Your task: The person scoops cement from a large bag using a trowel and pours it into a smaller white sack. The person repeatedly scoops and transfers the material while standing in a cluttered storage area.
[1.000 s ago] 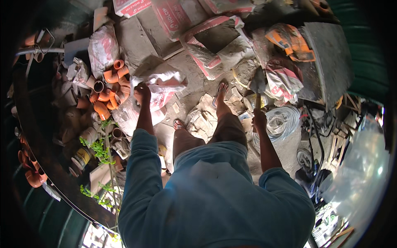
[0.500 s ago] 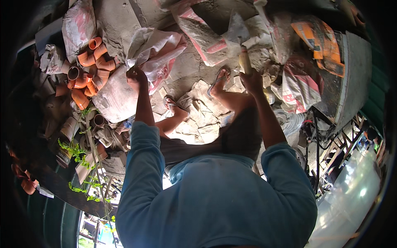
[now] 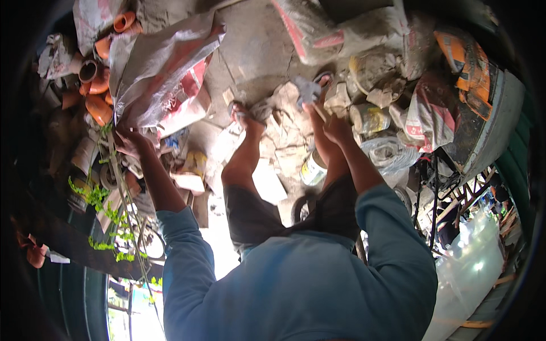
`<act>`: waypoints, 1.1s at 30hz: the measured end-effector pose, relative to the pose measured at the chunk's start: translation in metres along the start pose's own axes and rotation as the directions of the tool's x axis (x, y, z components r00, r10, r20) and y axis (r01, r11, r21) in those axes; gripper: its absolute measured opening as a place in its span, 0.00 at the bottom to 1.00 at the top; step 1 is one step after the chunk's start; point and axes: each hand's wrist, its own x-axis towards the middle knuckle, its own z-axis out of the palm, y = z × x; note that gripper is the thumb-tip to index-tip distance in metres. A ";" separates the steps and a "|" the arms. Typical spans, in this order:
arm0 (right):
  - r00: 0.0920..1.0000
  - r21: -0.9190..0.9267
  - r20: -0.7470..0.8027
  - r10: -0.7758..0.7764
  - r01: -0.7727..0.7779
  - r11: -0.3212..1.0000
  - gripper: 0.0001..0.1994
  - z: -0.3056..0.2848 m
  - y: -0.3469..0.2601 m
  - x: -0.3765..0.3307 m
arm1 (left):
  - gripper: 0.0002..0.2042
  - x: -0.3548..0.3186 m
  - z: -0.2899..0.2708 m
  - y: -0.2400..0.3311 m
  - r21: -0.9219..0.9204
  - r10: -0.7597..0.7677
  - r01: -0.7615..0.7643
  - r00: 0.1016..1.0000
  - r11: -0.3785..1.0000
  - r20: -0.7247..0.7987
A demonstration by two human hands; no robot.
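Observation:
My left hand is closed on the lower corner of a white and red woven sack, which stretches up and away from it beside the orange pipe fittings. My right hand grips the handle of a trowel. The trowel's grey blade points away from me, over my right foot and the crumpled paper on the floor. Motion blurs the trowel a little.
More woven sacks lie at the far right, with an orange and black bag past them. A wire coil and a tin sit right of my leg. A leafy green plant trails at the left.
My left hand has moved left and toward me, pulling the sack along and spreading it out. My right hand has come nearer, and the trowel has swung left and lower.

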 end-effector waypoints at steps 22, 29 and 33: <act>0.775 0.520 -0.455 -0.438 0.631 0.576 0.18 -0.037 -0.215 0.048 | 0.20 -0.012 -0.199 0.020 0.456 0.259 -0.116 0.929 0.882 -0.264; 0.933 0.186 -0.096 -0.348 0.360 0.914 0.22 -0.060 -0.174 0.052 | 0.24 -0.037 -0.225 0.048 0.417 0.295 -0.162 0.915 0.894 -0.276; 0.944 0.049 -0.033 -0.329 0.331 0.942 0.48 -0.012 -0.105 0.059 | 0.24 -0.040 -0.220 0.027 0.301 0.197 -0.098 0.926 0.949 -0.321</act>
